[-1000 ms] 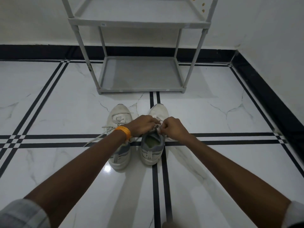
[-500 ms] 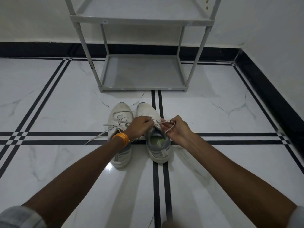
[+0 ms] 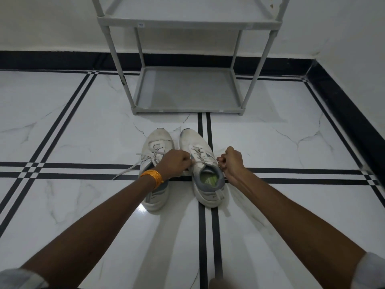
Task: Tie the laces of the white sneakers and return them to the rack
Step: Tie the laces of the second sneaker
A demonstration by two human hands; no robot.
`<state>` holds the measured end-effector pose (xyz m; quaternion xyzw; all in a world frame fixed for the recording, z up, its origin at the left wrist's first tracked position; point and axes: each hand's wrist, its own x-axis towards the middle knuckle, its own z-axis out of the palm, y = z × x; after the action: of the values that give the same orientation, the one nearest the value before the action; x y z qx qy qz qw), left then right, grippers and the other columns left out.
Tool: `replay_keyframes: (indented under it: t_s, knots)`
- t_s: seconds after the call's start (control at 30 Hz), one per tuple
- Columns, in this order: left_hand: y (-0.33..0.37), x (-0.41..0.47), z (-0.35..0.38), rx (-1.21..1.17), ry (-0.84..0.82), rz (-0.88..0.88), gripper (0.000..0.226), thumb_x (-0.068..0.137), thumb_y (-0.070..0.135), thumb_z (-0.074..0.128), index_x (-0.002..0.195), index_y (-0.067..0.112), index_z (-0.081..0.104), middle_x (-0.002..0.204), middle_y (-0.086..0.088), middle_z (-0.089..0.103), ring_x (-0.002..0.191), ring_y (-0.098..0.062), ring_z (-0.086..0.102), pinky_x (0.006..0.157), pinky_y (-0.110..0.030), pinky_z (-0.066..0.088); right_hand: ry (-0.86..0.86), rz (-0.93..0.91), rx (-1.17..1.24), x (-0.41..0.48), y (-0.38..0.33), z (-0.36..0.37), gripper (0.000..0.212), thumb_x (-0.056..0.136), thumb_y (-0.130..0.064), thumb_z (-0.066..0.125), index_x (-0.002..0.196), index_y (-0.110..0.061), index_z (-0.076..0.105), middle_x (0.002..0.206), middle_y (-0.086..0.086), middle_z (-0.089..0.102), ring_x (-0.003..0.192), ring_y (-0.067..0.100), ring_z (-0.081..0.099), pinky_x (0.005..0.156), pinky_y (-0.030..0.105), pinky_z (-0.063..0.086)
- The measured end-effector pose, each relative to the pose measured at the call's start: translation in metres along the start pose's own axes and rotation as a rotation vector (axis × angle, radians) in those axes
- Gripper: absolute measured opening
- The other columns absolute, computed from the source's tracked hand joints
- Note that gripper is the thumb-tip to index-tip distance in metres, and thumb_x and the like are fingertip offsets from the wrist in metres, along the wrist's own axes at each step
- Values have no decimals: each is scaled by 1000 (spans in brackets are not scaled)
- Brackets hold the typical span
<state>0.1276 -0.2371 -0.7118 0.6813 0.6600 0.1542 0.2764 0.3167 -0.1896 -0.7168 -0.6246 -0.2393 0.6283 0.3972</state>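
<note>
A small sticker (image 3: 141,24) on the rack (image 3: 187,23) is too blurred to read.

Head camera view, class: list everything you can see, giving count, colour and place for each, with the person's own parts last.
sneakers: two, white with grey heels, side by side on the floor before the rack.
loose lace: one, white, trailing left from the left sneaker.
rack: one, grey, bare shelves, against the wall.
floor: white marble, black stripes.
bangle: orange, left wrist.
left hand: gripping the right sneaker's lace.
right hand: pulling its other end.
</note>
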Motion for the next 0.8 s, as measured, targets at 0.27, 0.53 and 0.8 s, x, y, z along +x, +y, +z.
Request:
replay_keyframes:
  t_s: [0.27, 0.53, 0.8]
  knots:
    - [-11, -2, -4, -127, 112, -159, 38, 87, 25, 59, 69, -9, 62, 76, -30, 62, 60, -24, 50, 58, -31, 37, -349, -563, -1048, -10, -15, -14, 24, 85, -16, 68, 107, -17, 60, 79, -3, 52, 74, 15, 52, 61, 22, 40]
    - [16, 1, -13, -1176, 30, -507, 38, 94, 10, 55, 57, 6, 62, 88, -14, 71, 78, -21, 70, 69, -28, 58, -408, -606, -1580, -13, -48, -12, 27, 87, -25, 71, 87, 2, 73, 90, 14, 61, 79, 25, 57, 65, 31, 42]
    - [31, 2, 3, -1551, -81, -374, 40, 102, 27, 45, 66, 11, 53, 104, -16, 70, 78, -18, 65, 66, -25, 55, -525, -151, -483, -15, -47, -11, 18, 93, -20, 62, 82, -7, 67, 102, 14, 73, 100, 26, 65, 93, 43, 51]
